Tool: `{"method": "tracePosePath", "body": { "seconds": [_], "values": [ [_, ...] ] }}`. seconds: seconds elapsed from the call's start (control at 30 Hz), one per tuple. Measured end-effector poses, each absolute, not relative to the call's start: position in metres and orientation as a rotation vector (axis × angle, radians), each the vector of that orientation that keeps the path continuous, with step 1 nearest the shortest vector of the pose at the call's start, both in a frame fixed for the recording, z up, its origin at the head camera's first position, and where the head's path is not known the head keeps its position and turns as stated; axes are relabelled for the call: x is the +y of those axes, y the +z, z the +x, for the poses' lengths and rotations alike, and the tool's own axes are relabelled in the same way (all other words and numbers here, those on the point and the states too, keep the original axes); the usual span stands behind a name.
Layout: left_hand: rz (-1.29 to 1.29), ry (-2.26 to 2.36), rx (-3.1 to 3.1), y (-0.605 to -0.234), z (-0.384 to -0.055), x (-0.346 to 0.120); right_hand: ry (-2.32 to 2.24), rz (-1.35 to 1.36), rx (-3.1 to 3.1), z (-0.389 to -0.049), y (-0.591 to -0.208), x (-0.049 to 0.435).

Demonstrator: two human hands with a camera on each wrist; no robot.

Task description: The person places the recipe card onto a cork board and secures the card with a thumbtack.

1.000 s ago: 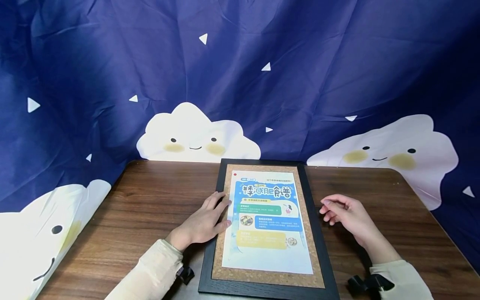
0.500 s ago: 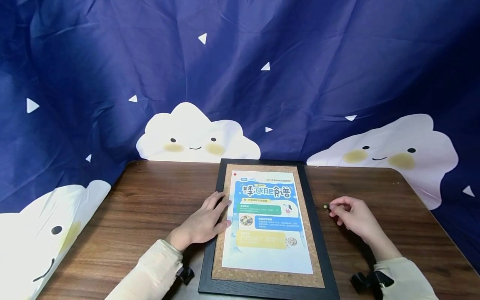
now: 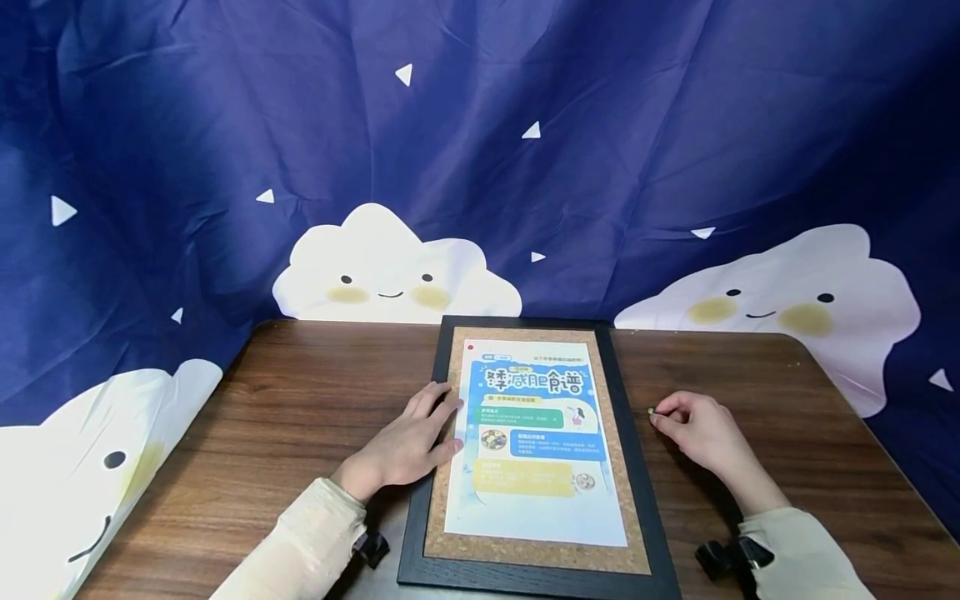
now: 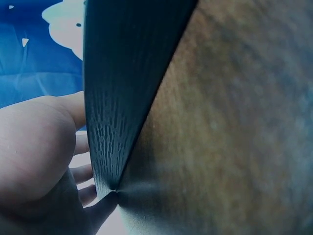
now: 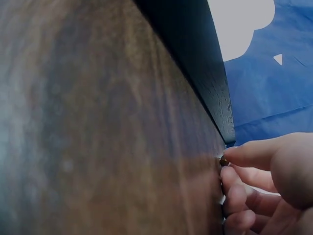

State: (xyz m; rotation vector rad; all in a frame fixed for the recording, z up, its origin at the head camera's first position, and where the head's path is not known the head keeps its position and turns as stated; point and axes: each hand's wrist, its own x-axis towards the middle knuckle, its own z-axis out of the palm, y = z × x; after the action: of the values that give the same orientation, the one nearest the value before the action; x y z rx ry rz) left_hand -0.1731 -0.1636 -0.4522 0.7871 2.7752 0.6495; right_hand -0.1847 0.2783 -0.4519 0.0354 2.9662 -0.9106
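Observation:
A printed poster (image 3: 536, 517) with coloured bands lies on a cork board (image 3: 465, 546), with a red thumbtack (image 3: 470, 347) at its upper left corner. My left hand (image 3: 397, 442) rests spread on the left side of the board's black frame (image 3: 645, 467), its fingertips reaching the poster's edge. To the right of the board, low over the tabletop, my right hand (image 3: 697, 433) pinches a small green-and-gold thumbtack (image 5: 224, 160) between thumb and index finger. Most of this thumbtack is hidden by the fingertips. The other right fingers curl beneath.
The board lies on a brown wooden table (image 3: 292, 392), near its middle. Behind the table hangs a blue curtain (image 3: 480, 125) with white clouds and triangles. Black wrist mounts (image 3: 731, 557) sit at both sleeves.
From loosely curled beside the frame, my right hand has come to pinch the thumbtack, which showed more clearly half a second ago. The left hand and board have stayed put.

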Motion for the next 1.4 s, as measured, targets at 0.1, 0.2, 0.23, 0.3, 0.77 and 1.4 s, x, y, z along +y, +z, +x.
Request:
{"method": "tracePosePath", "body": {
  "seconds": [0.1,0.2,0.23,0.3,0.77,1.4],
  "values": [
    [0.784,0.644,2.777,-0.451,-0.173,-0.164,-0.874,0.018,2.979,-0.186,-0.451,0.277],
    [0.785,0.643,2.776,-0.451,-0.173,-0.164,-0.836,0.009,2.981,-0.186,-0.45,0.277],
    [0.787,0.644,2.774,-0.451,-0.173,-0.164,-0.837,0.009,2.976,-0.186,-0.45,0.277],
    [0.79,0.646,2.771,-0.451,-0.173,-0.164,-0.87,0.011,2.951,-0.185,-0.449,0.277],
    [0.798,0.633,2.777,-0.451,-0.174,-0.163,-1.48,-0.027,2.643,-0.178,-0.449,0.273],
    [0.782,0.659,2.767,-0.452,-0.172,-0.163,-1.411,-0.107,2.587,-0.176,-0.449,0.27]
  ]
}}
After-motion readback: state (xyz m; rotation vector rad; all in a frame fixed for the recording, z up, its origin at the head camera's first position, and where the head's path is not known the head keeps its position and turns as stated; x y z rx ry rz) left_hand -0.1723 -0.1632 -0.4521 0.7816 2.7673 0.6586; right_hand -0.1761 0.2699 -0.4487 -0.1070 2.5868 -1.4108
